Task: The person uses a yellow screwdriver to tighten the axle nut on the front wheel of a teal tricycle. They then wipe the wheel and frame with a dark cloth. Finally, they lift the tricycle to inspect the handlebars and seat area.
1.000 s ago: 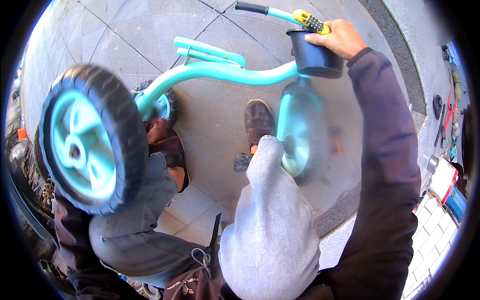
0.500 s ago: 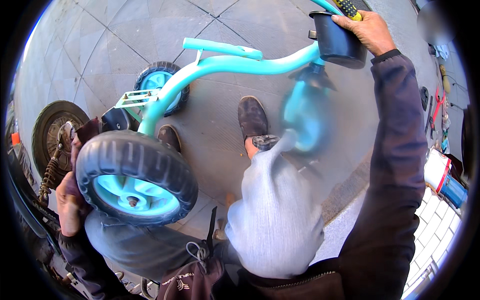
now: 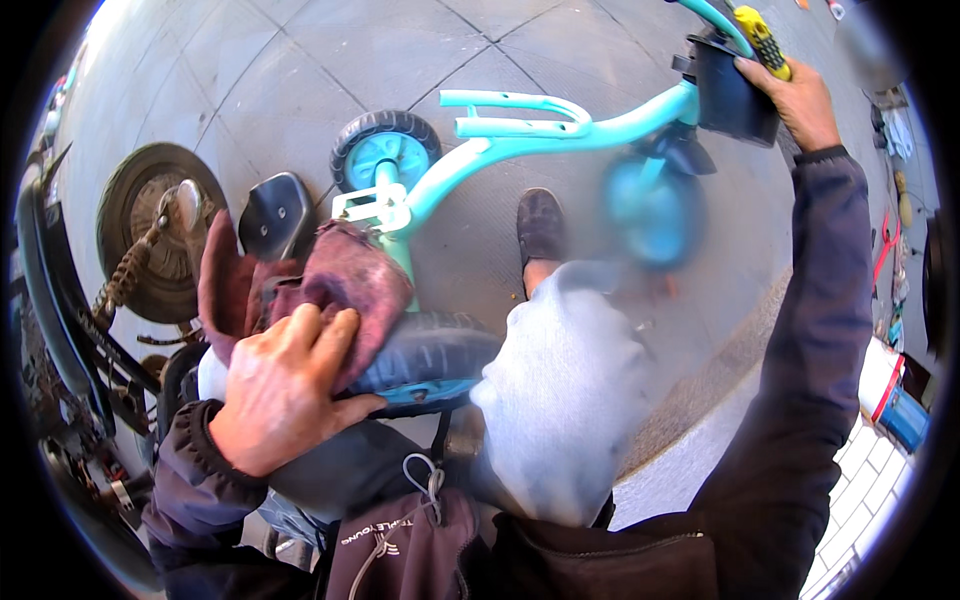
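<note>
A turquoise child's tricycle (image 3: 550, 137) lies tilted across my legs. My left hand (image 3: 285, 385) is closed on a dark red cloth (image 3: 365, 275) and presses it against the near rear wheel (image 3: 435, 350), a black tyre partly hidden by cloth and hand. At the upper right my right hand (image 3: 805, 105) grips the rim of the black bucket-shaped basket (image 3: 738, 95), thumb on its edge. Right beside that hand is the yellow and black handlebar grip (image 3: 762, 42). The other rear wheel (image 3: 385, 160) stands beyond the frame. Farther right, the front wheel (image 3: 650, 212) is blurred.
A black saddle (image 3: 277, 215) lies on the paved floor (image 3: 290, 60). A larger, dirty wheel with a coil spring (image 3: 130, 285) stands at the left. Along the right edge are red-handled pliers (image 3: 885, 248), other tools and a blue and white container (image 3: 900, 400).
My left hand and the cloth have come from the wheel's outer left side onto its top. The tricycle has turned and shifted right, and my right hand has moved right with the basket.
</note>
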The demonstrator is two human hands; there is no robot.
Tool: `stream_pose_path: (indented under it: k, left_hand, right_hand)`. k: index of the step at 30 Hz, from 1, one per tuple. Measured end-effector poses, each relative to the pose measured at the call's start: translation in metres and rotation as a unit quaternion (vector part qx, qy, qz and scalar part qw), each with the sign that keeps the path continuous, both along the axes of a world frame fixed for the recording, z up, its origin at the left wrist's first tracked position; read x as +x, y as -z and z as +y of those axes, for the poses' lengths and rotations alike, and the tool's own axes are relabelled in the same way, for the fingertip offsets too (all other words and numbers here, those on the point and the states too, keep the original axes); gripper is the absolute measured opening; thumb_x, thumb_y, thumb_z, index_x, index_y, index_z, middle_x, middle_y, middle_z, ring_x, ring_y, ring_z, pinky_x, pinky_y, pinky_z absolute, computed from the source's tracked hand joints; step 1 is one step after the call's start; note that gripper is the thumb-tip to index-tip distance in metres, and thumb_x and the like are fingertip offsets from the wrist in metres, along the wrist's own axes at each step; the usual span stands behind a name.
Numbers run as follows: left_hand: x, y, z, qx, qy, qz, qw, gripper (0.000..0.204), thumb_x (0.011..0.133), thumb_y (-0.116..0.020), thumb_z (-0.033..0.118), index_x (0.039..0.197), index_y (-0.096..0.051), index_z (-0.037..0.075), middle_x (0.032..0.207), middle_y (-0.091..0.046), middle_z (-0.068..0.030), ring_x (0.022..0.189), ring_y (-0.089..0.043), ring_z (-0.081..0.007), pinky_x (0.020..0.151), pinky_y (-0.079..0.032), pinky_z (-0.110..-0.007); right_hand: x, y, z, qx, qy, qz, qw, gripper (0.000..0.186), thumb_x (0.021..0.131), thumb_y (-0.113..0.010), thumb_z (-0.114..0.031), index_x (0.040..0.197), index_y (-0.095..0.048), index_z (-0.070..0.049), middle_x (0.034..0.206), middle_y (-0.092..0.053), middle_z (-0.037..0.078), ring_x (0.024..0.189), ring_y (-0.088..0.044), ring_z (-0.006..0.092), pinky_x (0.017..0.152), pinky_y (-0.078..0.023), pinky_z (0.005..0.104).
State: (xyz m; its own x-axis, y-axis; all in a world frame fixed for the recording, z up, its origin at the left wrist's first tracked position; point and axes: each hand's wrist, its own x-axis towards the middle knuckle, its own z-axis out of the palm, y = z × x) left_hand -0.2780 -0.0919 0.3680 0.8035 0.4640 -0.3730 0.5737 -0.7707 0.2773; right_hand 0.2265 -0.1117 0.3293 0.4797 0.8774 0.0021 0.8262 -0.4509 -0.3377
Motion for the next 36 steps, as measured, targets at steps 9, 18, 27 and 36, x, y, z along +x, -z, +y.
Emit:
stream_pose_path:
  k: [9, 18, 27, 36]
  left_hand:
    - [-0.007, 0.019, -0.018, -0.062, -0.026, 0.024, 0.997, 0.046, 0.058, -0.075, 0.029, 0.085, -0.053, 0.000, 0.081, -0.050, -0.0146, 0.073, -0.058, -0.0320, 0.062, -0.047, -0.041]
    - [0.001, 0.015, 0.059, -0.015, 0.027, -0.098, 0.995, 0.036, 0.054, -0.071, 0.026, 0.071, -0.055, -0.001, 0.077, -0.052, -0.0151, 0.067, -0.057, -0.0333, 0.061, -0.048, -0.040]
    - [0.039, -0.029, 0.131, 0.126, 0.015, -0.049, 0.991, 0.052, 0.046, -0.065, 0.016, 0.093, -0.058, -0.005, 0.081, -0.047, -0.0183, 0.076, -0.054, -0.0383, 0.066, -0.045, -0.041]
    - [0.025, 0.098, 0.146, 0.220, 0.084, -0.018, 0.972, 0.037, 0.060, -0.072, 0.014, 0.087, -0.050, 0.002, 0.086, -0.052, -0.0137, 0.077, -0.059, -0.0304, 0.064, -0.047, -0.040]
  right_hand:
    - [-0.018, -0.009, -0.006, 0.062, 0.018, 0.102, 0.993, 0.040, 0.077, -0.075, -0.034, 0.094, -0.068, 0.001, 0.079, -0.065, 0.000, 0.071, -0.056, 0.0067, 0.068, -0.044, 0.0219]
    - [0.034, -0.007, 0.033, 0.040, -0.021, -0.072, 0.996, 0.060, 0.075, -0.067, -0.058, 0.095, -0.067, -0.001, 0.081, -0.065, 0.005, 0.074, -0.059, 0.0127, 0.072, -0.045, 0.0274]
    - [0.002, -0.092, 0.040, 0.267, 0.008, 0.070, 0.961, 0.027, 0.077, -0.076, -0.021, 0.089, -0.068, 0.002, 0.076, -0.066, 0.005, 0.068, -0.060, 0.0111, 0.060, -0.047, 0.0256]
    - [0.011, -0.043, 0.000, 0.217, -0.017, 0.000, 0.976, 0.053, 0.074, -0.073, -0.050, 0.100, -0.068, -0.004, 0.082, -0.067, 0.007, 0.076, -0.060, 0.0116, 0.073, -0.047, 0.0278]
